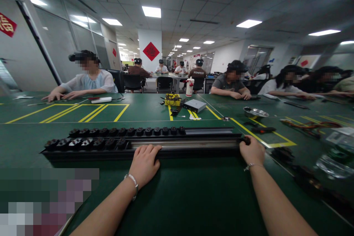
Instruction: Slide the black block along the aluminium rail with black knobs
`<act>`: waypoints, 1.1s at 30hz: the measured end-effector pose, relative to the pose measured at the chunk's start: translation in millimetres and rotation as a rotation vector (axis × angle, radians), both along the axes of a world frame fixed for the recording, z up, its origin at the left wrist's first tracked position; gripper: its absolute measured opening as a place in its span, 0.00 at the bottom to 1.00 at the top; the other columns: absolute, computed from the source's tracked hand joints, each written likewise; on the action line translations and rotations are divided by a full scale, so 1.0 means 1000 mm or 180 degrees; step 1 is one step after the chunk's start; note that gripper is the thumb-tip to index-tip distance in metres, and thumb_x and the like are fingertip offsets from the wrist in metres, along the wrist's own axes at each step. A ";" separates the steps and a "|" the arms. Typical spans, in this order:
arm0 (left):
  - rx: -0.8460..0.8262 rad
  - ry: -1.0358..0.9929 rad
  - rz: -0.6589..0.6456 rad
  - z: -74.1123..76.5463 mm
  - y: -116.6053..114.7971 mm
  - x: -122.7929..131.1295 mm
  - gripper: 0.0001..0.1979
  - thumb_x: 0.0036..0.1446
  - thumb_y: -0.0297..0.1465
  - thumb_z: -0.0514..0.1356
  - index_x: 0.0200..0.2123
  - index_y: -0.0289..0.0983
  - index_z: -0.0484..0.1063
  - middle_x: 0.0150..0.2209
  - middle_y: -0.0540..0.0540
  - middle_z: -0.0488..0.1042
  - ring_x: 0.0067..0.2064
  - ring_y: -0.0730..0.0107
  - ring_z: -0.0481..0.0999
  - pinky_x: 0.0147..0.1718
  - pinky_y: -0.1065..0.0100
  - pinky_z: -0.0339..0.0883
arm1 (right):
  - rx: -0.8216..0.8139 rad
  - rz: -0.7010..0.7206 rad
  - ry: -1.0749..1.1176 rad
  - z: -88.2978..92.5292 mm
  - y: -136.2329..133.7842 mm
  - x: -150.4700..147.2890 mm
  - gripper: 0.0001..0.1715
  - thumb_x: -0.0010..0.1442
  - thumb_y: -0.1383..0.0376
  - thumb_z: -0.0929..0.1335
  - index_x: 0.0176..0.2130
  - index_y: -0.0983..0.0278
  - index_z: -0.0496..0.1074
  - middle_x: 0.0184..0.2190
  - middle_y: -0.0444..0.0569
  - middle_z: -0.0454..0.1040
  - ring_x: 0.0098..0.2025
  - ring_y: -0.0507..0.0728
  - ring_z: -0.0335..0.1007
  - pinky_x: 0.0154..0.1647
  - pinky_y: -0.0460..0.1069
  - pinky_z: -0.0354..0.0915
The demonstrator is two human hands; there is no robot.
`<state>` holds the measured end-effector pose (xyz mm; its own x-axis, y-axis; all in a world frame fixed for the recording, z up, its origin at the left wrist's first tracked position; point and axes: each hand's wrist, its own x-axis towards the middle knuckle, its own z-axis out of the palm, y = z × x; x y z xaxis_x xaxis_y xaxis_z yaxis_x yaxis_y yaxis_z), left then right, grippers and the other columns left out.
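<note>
Across the green table lies a long black rail [188, 149] with a shiny metal channel and several round black modules [99, 143] seated in its left part. My left hand [145, 162] rests on the rail's near edge around its middle, fingers bent over it. At the rail's right end, my right hand [252, 150] has its fingers closed on a small black piece [245, 140]. Behind it is a second black rail [210, 131], parallel to the first, with a row of black modules over most of its length.
Beyond the rails are a grey box [194, 105], a yellow object with wires [172, 99] and a white bottle [190, 87]. A metal bowl [256, 112], black parts [283, 155] and a clear plastic container [336, 158] lie to the right. Several people sit around.
</note>
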<state>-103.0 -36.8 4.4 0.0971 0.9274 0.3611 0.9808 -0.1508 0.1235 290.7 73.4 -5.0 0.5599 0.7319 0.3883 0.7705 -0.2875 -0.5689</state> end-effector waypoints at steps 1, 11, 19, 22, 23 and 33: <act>-0.0009 0.0003 0.0010 0.000 0.000 0.000 0.21 0.51 0.30 0.52 0.50 0.45 0.65 0.43 0.48 0.70 0.47 0.63 0.65 0.51 0.60 0.51 | -0.0013 -0.0014 0.0007 0.001 -0.001 -0.001 0.25 0.50 0.62 0.61 0.48 0.62 0.68 0.42 0.54 0.70 0.49 0.64 0.61 0.49 0.57 0.59; 0.0040 -0.0040 0.0019 0.001 0.001 0.001 0.17 0.53 0.31 0.51 0.47 0.44 0.67 0.42 0.48 0.71 0.45 0.64 0.66 0.49 0.60 0.52 | 0.0097 -0.0010 -0.0136 0.005 -0.009 -0.006 0.23 0.50 0.61 0.61 0.46 0.61 0.68 0.44 0.53 0.69 0.49 0.63 0.61 0.49 0.58 0.58; 0.0042 -0.0021 0.0012 0.000 0.001 0.001 0.18 0.53 0.31 0.52 0.47 0.44 0.67 0.42 0.48 0.71 0.45 0.63 0.66 0.49 0.60 0.52 | 0.0251 0.0065 -0.0262 -0.001 -0.004 0.001 0.21 0.51 0.59 0.61 0.44 0.63 0.69 0.43 0.53 0.69 0.49 0.62 0.60 0.53 0.57 0.54; 0.0003 -0.0021 0.0053 0.001 0.001 0.001 0.18 0.52 0.31 0.52 0.47 0.44 0.67 0.42 0.48 0.71 0.46 0.63 0.66 0.49 0.60 0.52 | 0.0292 0.0033 -0.0307 -0.004 -0.001 0.003 0.22 0.51 0.59 0.61 0.45 0.64 0.68 0.46 0.53 0.68 0.52 0.62 0.57 0.55 0.57 0.52; 0.0000 -0.0031 0.0060 0.002 0.001 0.001 0.18 0.52 0.31 0.52 0.47 0.44 0.67 0.43 0.48 0.71 0.46 0.63 0.66 0.50 0.60 0.52 | 0.0259 -0.0003 -0.0275 -0.004 -0.001 0.003 0.23 0.51 0.59 0.62 0.45 0.63 0.68 0.47 0.53 0.67 0.53 0.63 0.56 0.55 0.58 0.52; 0.0011 -0.0038 0.0049 0.001 0.001 0.000 0.18 0.52 0.31 0.52 0.48 0.44 0.67 0.42 0.48 0.71 0.46 0.63 0.66 0.49 0.60 0.53 | -0.0098 -0.0180 0.0140 0.002 -0.003 -0.001 0.24 0.52 0.57 0.62 0.48 0.60 0.67 0.50 0.53 0.67 0.60 0.64 0.48 0.56 0.60 0.52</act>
